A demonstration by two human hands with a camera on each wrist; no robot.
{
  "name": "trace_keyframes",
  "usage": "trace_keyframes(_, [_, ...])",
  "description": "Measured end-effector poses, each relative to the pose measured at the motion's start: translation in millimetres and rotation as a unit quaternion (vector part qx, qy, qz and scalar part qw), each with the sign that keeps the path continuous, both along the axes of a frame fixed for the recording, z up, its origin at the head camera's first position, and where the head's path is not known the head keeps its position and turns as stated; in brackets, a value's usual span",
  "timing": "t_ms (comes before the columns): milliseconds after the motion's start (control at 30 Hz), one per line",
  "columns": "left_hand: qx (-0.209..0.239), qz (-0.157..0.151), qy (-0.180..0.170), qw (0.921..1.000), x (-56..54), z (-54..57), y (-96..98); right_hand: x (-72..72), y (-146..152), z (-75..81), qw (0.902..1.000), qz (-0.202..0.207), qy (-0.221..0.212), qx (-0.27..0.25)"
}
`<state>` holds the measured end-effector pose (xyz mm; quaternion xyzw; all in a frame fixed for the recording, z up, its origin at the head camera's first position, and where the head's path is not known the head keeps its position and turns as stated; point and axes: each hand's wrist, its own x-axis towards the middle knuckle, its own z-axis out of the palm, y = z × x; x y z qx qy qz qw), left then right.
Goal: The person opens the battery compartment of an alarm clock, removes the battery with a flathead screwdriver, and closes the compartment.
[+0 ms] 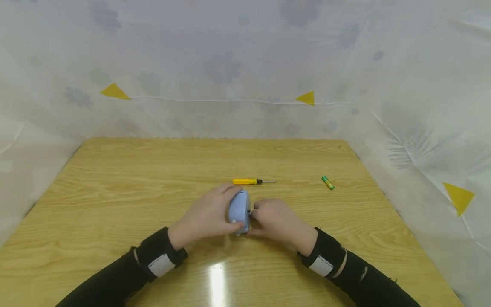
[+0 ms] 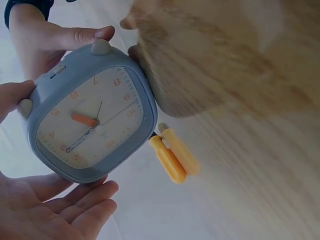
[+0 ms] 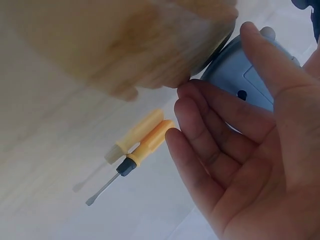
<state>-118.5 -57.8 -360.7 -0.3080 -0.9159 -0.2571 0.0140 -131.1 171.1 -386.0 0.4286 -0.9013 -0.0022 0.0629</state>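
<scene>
A blue alarm clock (image 1: 238,209) is held between the two hands close over the table, tipped on its side with its face to the left. The left hand (image 1: 210,212) grips its rim, thumb near a small rounded foot and fingers on the opposite edge. In the left wrist view the clock's dial (image 2: 95,117) shows orange numerals and a short orange hand. Behind the clock, the right hand (image 1: 278,219) holds on with its thumb near the other foot and bent fingers at the back. A black knob (image 3: 242,95) and a battery cover outline (image 3: 257,82) show there.
Beyond the clock lies a yellow-handled screwdriver (image 1: 249,181), its metal tip pointing right. A green battery (image 1: 327,182) sits farther right on the wooden table (image 1: 134,170). Pale patterned sheeting (image 1: 230,55) with yellow triangles surrounds the table's back and sides.
</scene>
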Motion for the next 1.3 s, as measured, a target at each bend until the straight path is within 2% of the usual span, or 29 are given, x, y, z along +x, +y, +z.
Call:
trace_keyframes(533, [-0.006,0.01,-0.035,0.9993,0.0,6.3,11.0,1.3,7.2,2.7,0.9994,-0.027,-0.004,-0.021])
trace_keyframes(700, [-0.008,0.014,-0.036,0.9992,0.0,6.8,11.8,0.0,10.5,15.0,0.9992,-0.038,0.006,-0.013])
trace_keyframes(867, [-0.011,0.017,-0.034,0.9992,-0.8,5.4,12.3,1.7,10.2,33.4,0.9983,-0.036,0.04,-0.022])
trace_keyframes(1067, [-0.016,0.02,-0.031,0.9992,-1.9,4.3,13.1,5.0,8.4,47.6,0.9907,-0.013,0.123,-0.057])
trace_keyframes(1233, [-0.008,0.014,-0.026,0.9995,-1.3,3.4,12.1,8.2,4.2,50.1,0.9784,0.048,0.168,-0.111])
trace_keyframes(1300, [-0.004,0.01,-0.021,0.9997,-1.1,3.2,11.6,10.5,2.1,49.7,0.9748,0.07,0.173,-0.123])
